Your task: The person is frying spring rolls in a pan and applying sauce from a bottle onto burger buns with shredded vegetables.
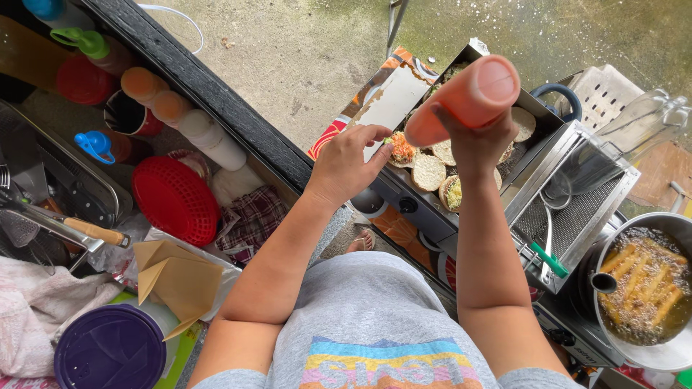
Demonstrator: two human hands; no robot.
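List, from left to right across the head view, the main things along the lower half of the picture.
Purple lid → folded brown paper bags → left hand → right hand holding an orange squeeze bottle → green-handled tongs → pot of frying sticks.

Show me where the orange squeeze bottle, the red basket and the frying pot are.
orange squeeze bottle [461, 101], head view, middle of its body
red basket [175, 199], head view, its ribbed top
frying pot [674, 353], head view, its near rim

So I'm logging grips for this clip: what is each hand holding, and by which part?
The right hand grips an orange squeeze bottle, tipped nozzle-down, around its middle. The left hand holds nothing; its fingertips rest by the topped bun.
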